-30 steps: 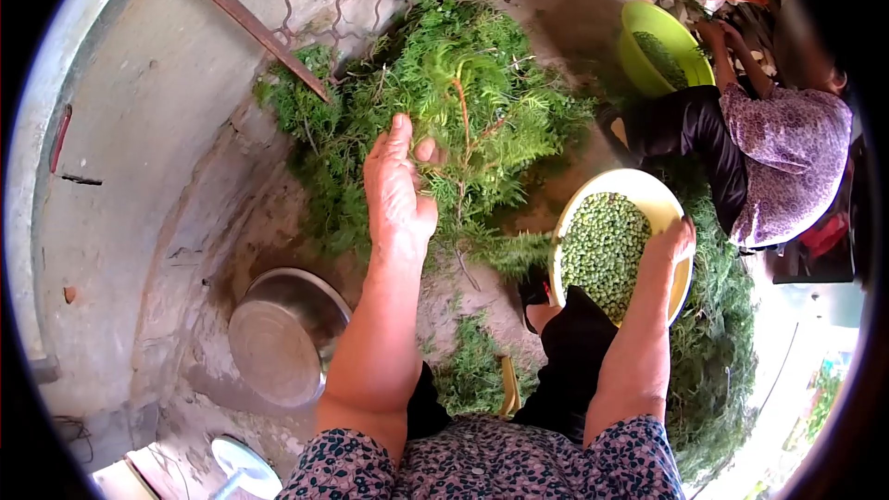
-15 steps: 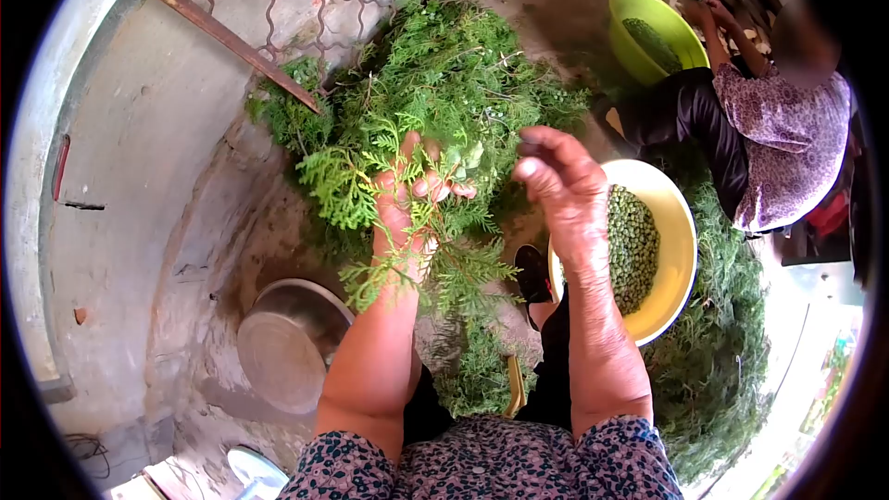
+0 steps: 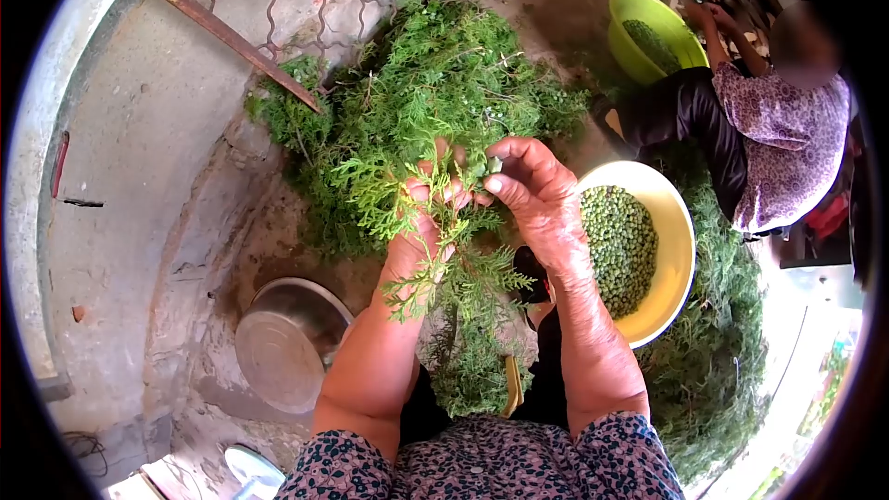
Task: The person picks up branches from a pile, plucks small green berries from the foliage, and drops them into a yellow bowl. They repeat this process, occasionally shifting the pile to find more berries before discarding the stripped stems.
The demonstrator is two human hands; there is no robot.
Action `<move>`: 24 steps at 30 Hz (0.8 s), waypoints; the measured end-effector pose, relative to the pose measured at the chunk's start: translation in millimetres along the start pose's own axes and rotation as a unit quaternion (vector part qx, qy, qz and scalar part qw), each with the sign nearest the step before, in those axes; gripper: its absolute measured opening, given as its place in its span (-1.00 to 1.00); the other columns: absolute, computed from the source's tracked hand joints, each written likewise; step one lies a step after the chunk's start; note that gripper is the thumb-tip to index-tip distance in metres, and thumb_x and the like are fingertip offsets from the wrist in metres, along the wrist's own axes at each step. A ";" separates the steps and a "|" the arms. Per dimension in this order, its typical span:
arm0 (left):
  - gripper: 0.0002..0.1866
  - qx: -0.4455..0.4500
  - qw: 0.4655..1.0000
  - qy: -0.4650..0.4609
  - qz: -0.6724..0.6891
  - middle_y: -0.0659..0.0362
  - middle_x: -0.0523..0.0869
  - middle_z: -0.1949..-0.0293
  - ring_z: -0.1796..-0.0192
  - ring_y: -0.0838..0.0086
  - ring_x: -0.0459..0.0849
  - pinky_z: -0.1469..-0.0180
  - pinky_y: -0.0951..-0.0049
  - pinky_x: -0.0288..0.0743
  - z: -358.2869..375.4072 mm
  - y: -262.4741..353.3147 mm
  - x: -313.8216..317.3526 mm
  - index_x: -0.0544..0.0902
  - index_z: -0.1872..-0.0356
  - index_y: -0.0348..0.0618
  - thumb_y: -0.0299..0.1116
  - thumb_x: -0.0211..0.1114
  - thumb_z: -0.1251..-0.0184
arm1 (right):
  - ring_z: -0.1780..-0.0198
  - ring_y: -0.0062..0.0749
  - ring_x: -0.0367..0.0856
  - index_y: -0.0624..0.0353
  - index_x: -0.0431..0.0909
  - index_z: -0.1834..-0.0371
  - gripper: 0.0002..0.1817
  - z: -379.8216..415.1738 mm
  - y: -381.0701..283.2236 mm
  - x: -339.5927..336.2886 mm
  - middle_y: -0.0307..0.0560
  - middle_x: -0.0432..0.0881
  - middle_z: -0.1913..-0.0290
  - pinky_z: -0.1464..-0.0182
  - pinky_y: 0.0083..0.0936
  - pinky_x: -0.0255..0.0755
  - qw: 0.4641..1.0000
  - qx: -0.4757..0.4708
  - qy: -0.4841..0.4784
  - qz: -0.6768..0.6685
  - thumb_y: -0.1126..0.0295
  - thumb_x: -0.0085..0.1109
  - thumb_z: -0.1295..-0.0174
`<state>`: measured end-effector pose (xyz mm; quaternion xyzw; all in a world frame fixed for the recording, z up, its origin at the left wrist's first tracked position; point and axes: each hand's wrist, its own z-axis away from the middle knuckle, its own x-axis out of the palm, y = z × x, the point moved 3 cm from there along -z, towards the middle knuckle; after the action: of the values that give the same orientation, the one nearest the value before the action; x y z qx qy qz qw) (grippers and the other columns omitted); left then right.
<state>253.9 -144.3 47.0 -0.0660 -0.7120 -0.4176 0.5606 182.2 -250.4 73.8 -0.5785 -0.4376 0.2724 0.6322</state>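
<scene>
A leafy evergreen sprig (image 3: 366, 190), flat-leaved like arborvitae, is gripped in my left hand (image 3: 431, 208), its fronds partly covering the fingers. My right hand (image 3: 544, 204) is closed in a pinch at the sprig's right side, thumb and forefinger on a small pale green cone (image 3: 494, 165). Just right of my right forearm stands a yellow basin (image 3: 681, 255), with many small round green cones (image 3: 619, 250) inside. Beyond both hands rises a large heap of evergreen branches (image 3: 435, 65).
An upturned metal basin (image 3: 278, 352) rests by the wall on the left. More cut greenery (image 3: 713, 380) lies to the right. At upper right another person (image 3: 787, 143) sits beside a lime-green basin (image 3: 685, 42). A rusty metal bar (image 3: 208, 23) slants at upper left.
My right hand has moved left from beside the sprig to pinch at it. My left hand has shifted slightly right with the sprig.
</scene>
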 end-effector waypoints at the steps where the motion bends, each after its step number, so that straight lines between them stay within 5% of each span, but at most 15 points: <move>1: -0.75 -0.047 0.998 0.041 0.016 0.27 0.51 0.30 0.35 0.52 0.54 0.24 0.37 0.53 -2.7 -2.8 -4.6 0.52 0.12 -0.12 -0.24 0.14 -0.26 | 0.34 -0.72 0.42 0.25 0.49 0.17 -0.78 0.7 1.6 1.2 -0.33 0.51 0.36 0.23 -0.73 0.40 1.000 0.011 -0.008 -0.027 0.64 0.17 -0.09; 4: -0.73 -0.120 0.986 0.113 0.011 0.21 0.62 0.26 0.23 0.48 0.59 0.15 0.47 0.46 -8.0 -6.9 -15.9 0.53 0.14 -0.20 -0.23 0.20 -0.26 | 0.35 -0.74 0.41 0.22 0.49 0.16 -0.75 1.3 -10.3 -1.8 -0.34 0.49 0.37 0.24 -0.75 0.39 0.999 -0.034 0.036 -0.001 0.67 0.16 -0.08; 10: -0.70 -0.056 0.953 0.225 -0.194 0.10 0.60 0.05 0.09 0.42 0.56 -0.04 0.46 0.38 -11.9 8.0 -11.6 0.53 0.03 -0.18 -0.27 0.18 -0.28 | 0.35 -0.68 0.44 0.26 0.46 0.15 -0.76 -3.0 -12.5 -16.0 -0.28 0.49 0.32 0.20 -0.73 0.40 0.991 -0.092 0.096 -0.016 0.68 0.13 -0.10; 12: -0.60 0.119 0.915 0.164 -0.349 0.02 0.55 -0.05 0.03 0.38 0.53 -0.01 0.46 0.35 -11.8 15.6 -12.7 0.46 -0.10 -0.23 -0.37 0.21 -0.25 | 0.36 -0.62 0.47 0.27 0.46 0.16 -0.77 -3.1 -17.2 -13.2 -0.26 0.48 0.34 0.23 -0.64 0.47 0.992 -0.091 0.060 -0.070 0.68 0.13 -0.10; 16: -0.82 0.185 0.885 0.088 -0.417 0.21 0.64 0.31 0.33 0.63 0.53 0.29 0.65 0.41 -4.1 17.3 9.0 0.59 0.16 -0.22 -0.48 0.23 -0.22 | 0.36 -0.58 0.49 0.28 0.47 0.19 -0.79 -5.2 -12.4 -14.2 -0.24 0.48 0.37 0.26 -0.60 0.52 0.993 -0.088 0.045 -0.072 0.65 0.17 -0.08; 17: -0.91 0.172 0.904 0.090 -0.380 0.31 0.58 0.47 0.46 0.71 0.47 0.42 0.70 0.37 -4.0 11.0 11.2 0.60 0.27 -0.21 -0.52 0.23 -0.20 | 0.37 -0.56 0.51 0.29 0.47 0.19 -0.79 -4.8 -11.9 -14.2 -0.23 0.50 0.37 0.26 -0.60 0.50 0.992 -0.088 0.049 -0.082 0.62 0.19 -0.08; 21: -0.68 0.015 0.943 0.032 -0.331 0.31 0.59 0.40 0.35 0.71 0.50 0.33 0.69 0.38 1.3 -2.4 12.8 0.54 0.03 -0.30 -0.51 0.25 -0.16 | 0.38 -0.55 0.53 0.29 0.47 0.19 -0.79 -5.3 -13.4 -16.3 -0.22 0.54 0.37 0.26 -0.61 0.48 0.992 -0.057 0.041 -0.107 0.60 0.19 -0.08; 24: -0.65 -0.008 0.956 0.005 -0.295 0.28 0.61 0.34 0.31 0.70 0.50 0.30 0.68 0.38 0.4 2.9 30.0 0.52 0.01 -0.31 -0.49 0.26 -0.16 | 0.38 -0.54 0.54 0.29 0.47 0.19 -0.79 -4.4 -13.7 -16.6 -0.20 0.56 0.36 0.27 -0.62 0.47 0.989 -0.028 0.040 -0.140 0.59 0.20 -0.09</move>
<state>244.4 -153.4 74.1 0.1441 -0.6937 -0.5703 0.4157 176.1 -269.2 83.3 -0.5396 -0.4960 0.1458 0.6645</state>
